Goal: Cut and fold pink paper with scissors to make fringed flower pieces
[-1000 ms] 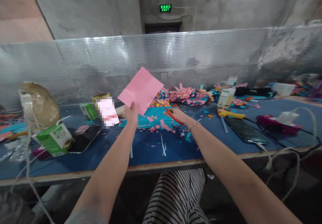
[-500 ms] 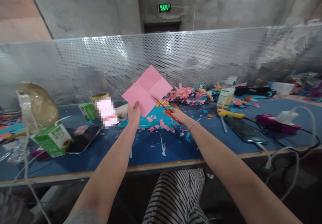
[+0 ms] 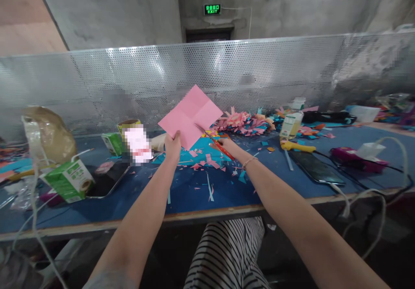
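A creased sheet of pink paper (image 3: 189, 115) is held up over the table, pinched at its lower left edge by my left hand (image 3: 173, 144), thumb on top. My right hand (image 3: 226, 146) is closed round the red handles of a pair of scissors (image 3: 223, 149). Their blades reach up and left to the paper's lower right part, near the fold; whether they have cut into it I cannot tell. Beneath both hands lie blue paper (image 3: 202, 144) and many pink and blue scraps (image 3: 207, 161).
Fringed pink and blue paper (image 3: 241, 121) is heaped behind my right hand. To the right are a bottle (image 3: 292, 124), a yellow glue gun (image 3: 296, 146) and a phone (image 3: 316, 168) with cables. A green carton (image 3: 68, 181) stands left. A perforated metal screen (image 3: 155, 85) closes the back.
The pink paper and my left hand have shifted very slightly to the right. The scissors and my right hand look almost unmoved.
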Action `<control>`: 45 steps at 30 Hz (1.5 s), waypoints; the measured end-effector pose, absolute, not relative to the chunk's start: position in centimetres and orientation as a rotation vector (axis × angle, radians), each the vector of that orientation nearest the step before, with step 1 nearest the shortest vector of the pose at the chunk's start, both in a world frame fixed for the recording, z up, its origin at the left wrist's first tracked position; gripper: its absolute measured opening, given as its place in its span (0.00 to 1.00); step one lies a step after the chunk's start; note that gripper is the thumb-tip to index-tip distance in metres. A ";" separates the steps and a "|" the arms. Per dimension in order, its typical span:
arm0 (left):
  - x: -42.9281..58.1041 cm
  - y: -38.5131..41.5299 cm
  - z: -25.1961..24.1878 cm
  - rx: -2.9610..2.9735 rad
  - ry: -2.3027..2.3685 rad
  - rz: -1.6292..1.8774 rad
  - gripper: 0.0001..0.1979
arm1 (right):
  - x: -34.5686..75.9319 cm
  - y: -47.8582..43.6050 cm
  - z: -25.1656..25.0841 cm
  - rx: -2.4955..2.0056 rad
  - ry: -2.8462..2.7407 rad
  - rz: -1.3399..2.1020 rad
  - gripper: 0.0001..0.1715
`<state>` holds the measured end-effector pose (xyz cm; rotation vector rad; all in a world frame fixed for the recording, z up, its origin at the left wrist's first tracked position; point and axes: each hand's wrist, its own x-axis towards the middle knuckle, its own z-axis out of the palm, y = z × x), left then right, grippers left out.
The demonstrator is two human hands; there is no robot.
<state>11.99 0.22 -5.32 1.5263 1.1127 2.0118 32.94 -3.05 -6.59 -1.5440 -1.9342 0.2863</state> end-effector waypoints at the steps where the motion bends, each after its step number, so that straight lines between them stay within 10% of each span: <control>1: 12.0 0.3 -5.3 1.521 1.098 2.007 0.12 | 33.0 -3.1 -6.6 -1.541 -1.936 0.282 0.25; 15: 11.8 0.4 -5.1 1.424 1.108 1.936 0.14 | 33.1 -2.8 -6.7 -1.509 -1.946 0.229 0.26; 37: 12.3 -1.2 -4.8 1.733 1.267 1.987 0.13 | 32.3 -3.5 -6.8 -1.307 -1.643 1.092 0.27; 45: 12.2 -0.9 -4.9 1.671 1.197 1.993 0.14 | 32.1 -3.2 -7.3 -1.420 -1.782 0.768 0.30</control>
